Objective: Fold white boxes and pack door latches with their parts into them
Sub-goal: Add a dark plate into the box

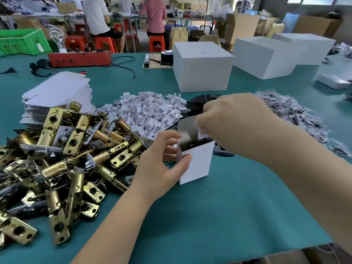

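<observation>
**Closing up a packed box**

I am holding a small white box (198,161) upright on the green table (219,216), just right of the middle of my view, with its top open and something dark and brassy lying inside. My left hand (162,162) is curling around its near-left corner, thumb pressing the front face, fingers wrapping behind the side flap. My right hand (234,122) is reaching in from three o'clock and pinching the upper flap at the box's top edge, fingers bunching tight on the thin card.

I am judging the box as light, thin card that is creasing easily, while the latch inside is making it bottom-heavy. So I am keeping my hold low on the walls and corners, where the card is stiffest, and working the flap only by its edge.

At nine o'clock the pile of brass latches (62,149) is lying close beside my left wrist. At eleven o'clock flat box blanks (57,92) are stacking up, and at twelve o'clock, just behind the box, a heap of white card inserts (148,111) is spreading. At two o'clock a pile of bagged parts (297,113) is sitting near my right forearm.
</observation>
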`<state>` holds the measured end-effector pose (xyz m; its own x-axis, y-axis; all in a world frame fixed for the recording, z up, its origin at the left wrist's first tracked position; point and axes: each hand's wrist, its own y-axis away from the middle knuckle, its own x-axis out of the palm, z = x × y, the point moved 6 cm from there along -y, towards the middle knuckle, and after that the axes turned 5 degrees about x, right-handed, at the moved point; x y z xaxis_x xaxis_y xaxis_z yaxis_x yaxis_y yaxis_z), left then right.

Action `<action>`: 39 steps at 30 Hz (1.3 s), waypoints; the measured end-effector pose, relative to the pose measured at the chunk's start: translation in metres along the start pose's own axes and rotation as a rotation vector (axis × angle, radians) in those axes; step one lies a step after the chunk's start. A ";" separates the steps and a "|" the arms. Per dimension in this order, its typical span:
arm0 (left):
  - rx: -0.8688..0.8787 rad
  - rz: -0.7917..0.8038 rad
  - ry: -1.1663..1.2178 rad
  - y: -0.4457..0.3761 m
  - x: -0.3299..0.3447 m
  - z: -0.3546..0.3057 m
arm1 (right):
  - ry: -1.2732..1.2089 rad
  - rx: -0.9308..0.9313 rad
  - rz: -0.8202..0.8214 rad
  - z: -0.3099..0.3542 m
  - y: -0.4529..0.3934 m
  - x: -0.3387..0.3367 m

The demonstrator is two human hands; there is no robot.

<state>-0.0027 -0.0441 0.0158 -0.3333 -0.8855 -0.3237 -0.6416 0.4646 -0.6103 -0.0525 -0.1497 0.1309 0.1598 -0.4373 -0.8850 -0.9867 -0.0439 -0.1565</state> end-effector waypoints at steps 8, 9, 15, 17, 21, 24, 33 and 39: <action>0.000 0.003 -0.009 0.000 -0.002 0.001 | -0.231 0.003 0.006 -0.001 -0.013 0.003; 0.004 0.002 -0.013 0.000 -0.001 0.000 | -0.310 0.024 0.022 -0.005 -0.011 0.005; -0.004 -0.006 -0.018 0.002 0.000 0.000 | -0.318 0.110 -0.066 -0.017 0.004 0.002; -0.001 -0.008 -0.019 0.002 0.001 -0.002 | -0.236 0.110 -0.089 -0.019 0.007 -0.001; 0.017 0.004 -0.034 0.002 0.003 -0.006 | -0.193 0.132 0.002 -0.012 0.002 0.006; 0.025 0.009 -0.041 0.002 0.003 -0.007 | -0.182 0.179 0.043 -0.011 -0.005 0.011; -0.040 0.002 -0.036 0.002 -0.001 0.001 | -0.349 0.134 0.082 -0.001 -0.016 0.032; -0.031 0.040 -0.042 0.002 0.003 -0.002 | -0.521 0.142 0.079 -0.018 -0.008 0.035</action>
<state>-0.0062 -0.0461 0.0154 -0.3302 -0.8647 -0.3784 -0.6498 0.4990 -0.5734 -0.0396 -0.1805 0.1088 0.1142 0.0701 -0.9910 -0.9884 0.1090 -0.1062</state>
